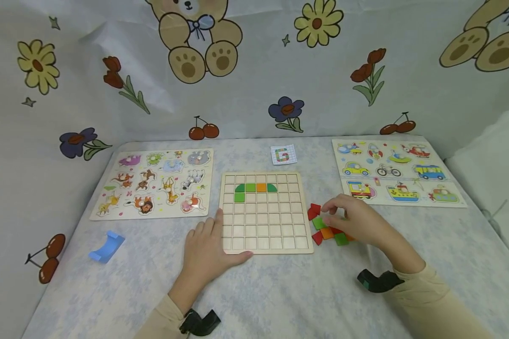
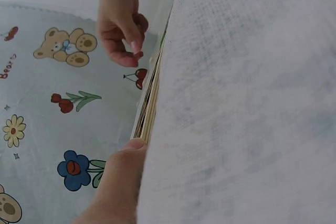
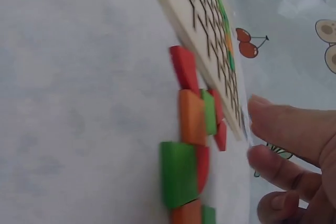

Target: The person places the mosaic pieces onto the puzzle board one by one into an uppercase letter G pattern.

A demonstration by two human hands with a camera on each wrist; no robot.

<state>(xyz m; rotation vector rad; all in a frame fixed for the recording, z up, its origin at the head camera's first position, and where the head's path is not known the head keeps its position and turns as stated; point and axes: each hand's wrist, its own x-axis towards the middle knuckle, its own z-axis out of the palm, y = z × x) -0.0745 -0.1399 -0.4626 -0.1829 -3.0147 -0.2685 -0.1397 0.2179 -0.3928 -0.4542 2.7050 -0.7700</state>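
A wooden grid board (image 1: 263, 217) lies mid-table. Along its upper part runs a row of two dark green curved pieces (image 1: 272, 188), a green square (image 1: 250, 187) and an orange square (image 1: 261, 187); another green square (image 1: 239, 197) sits below the row's left end. My left hand (image 1: 203, 254) touches the board's near left corner, thumb along the front edge and fingers at the left side. Over loose red, green and orange pieces (image 1: 327, 233) to the board's right hovers my right hand (image 1: 358, 221). Its thumb and fingertips stand apart with nothing between them in the right wrist view.
Behind the board lies a small card (image 1: 283, 154) with a coloured pattern on a grid. An animal puzzle board (image 1: 161, 162) is at left, a vehicle puzzle board (image 1: 400, 188) at right. A blue curved piece (image 1: 107, 247) lies front left. Printed cloth (image 1: 246, 108) hangs behind the table.
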